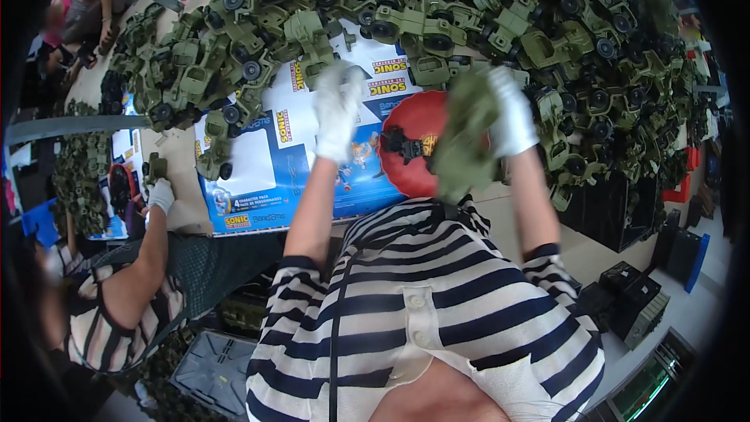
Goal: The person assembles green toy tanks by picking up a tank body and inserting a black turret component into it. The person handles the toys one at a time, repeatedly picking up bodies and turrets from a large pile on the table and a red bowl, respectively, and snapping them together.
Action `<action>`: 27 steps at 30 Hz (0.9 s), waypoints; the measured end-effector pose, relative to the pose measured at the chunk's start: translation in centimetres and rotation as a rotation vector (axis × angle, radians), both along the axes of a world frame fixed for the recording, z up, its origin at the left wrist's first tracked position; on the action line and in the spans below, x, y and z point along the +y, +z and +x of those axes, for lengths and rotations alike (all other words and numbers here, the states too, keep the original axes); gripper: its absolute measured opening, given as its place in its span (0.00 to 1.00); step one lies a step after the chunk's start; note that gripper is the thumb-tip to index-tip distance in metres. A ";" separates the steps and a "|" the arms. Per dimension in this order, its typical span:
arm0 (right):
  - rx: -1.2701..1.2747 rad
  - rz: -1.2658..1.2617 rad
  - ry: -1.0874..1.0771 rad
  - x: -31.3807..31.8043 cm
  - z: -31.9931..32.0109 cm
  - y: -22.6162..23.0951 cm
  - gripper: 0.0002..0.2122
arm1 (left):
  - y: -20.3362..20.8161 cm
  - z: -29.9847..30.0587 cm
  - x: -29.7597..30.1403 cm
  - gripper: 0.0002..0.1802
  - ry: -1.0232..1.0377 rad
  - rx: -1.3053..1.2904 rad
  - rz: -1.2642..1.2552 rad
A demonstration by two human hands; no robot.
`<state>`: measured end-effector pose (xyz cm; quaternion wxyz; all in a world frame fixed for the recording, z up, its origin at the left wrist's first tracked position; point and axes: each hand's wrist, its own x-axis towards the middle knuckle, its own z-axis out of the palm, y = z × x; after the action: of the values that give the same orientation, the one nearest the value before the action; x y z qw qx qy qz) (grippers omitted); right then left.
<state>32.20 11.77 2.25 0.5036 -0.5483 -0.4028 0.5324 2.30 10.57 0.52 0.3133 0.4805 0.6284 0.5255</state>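
Both of my hands wear white gloves and are blurred by motion. My right hand [513,112] grips a smeared olive-green toy vehicle [467,141] above the right part of a red scalloped dish [408,175]. In that dish lies a small black part [401,144]. My left hand [338,112] is over the blue and white printed card sheet [305,187], just below a green toy jeep [306,30] at the edge of the pile. Its fingers are too smeared to show whether they hold anything.
A large heap of green toy jeeps [437,23] with black wheels covers the table's far side and right. A black crate [605,211] stands at the right edge. On the left, a co-worker's gloved hand [161,195] is near another toy. A grey crate [211,371] sits lower left.
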 end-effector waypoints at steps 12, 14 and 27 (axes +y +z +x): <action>-0.331 0.033 0.059 4.1 7.3 12.1 0.13 | -8.9 -9.8 10.5 0.47 0.287 -0.019 -0.159; -0.432 -0.173 0.419 0.1 2.7 4.7 0.14 | -4.8 -6.5 8.8 0.40 0.238 0.013 -0.215; -0.737 -0.457 0.741 -4.1 -7.2 -5.9 0.19 | -6.4 -5.6 -10.5 0.35 -0.100 -0.241 -0.436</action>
<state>25.03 7.71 -3.68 -0.0216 -0.6149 -0.5919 0.5206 -3.35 0.09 -5.92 0.5079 0.3657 0.6605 0.4148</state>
